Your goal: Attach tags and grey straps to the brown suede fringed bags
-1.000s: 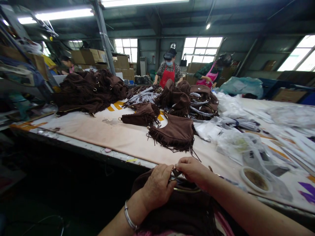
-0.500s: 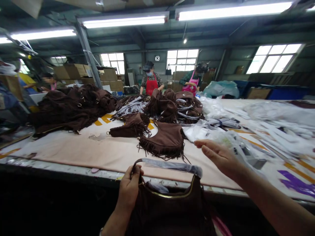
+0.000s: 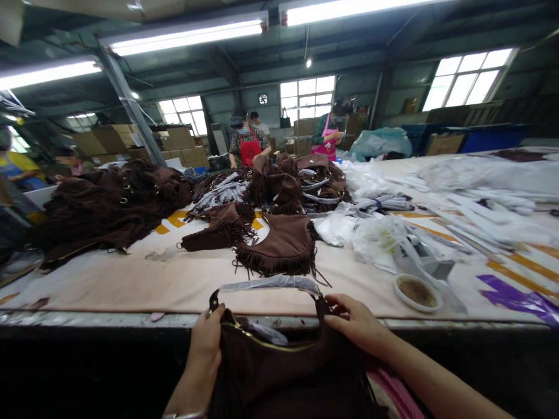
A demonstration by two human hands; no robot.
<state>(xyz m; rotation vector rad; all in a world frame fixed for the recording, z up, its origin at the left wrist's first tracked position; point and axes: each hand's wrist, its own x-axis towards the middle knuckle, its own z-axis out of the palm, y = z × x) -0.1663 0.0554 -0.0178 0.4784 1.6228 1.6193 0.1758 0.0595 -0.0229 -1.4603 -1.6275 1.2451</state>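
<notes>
A dark brown fringed bag (image 3: 279, 372) hangs in front of me at the table's near edge, its gold zipper open and a wrapped handle (image 3: 271, 284) arching above. My left hand (image 3: 207, 343) is closed on the bag's upper left corner, by the handle's end. At the upper right corner, my right hand (image 3: 353, 320) grips the bag with thumb and fingers. Just beyond lies another brown fringed bag (image 3: 283, 241) flat on the table, with a smaller fringed piece (image 3: 216, 230) to its left.
Brown bags are heaped at the back left (image 3: 109, 201) and centre (image 3: 283, 183) of the table (image 3: 131, 285). On the right are clear plastic (image 3: 375, 238), a round dish (image 3: 418, 292) and purple tape (image 3: 517, 299). Two people in aprons stand across the table.
My right hand has come down and left from above the table onto the bag's right corner. The bag and my left hand have shifted slightly left, and the round dish has come into view.
</notes>
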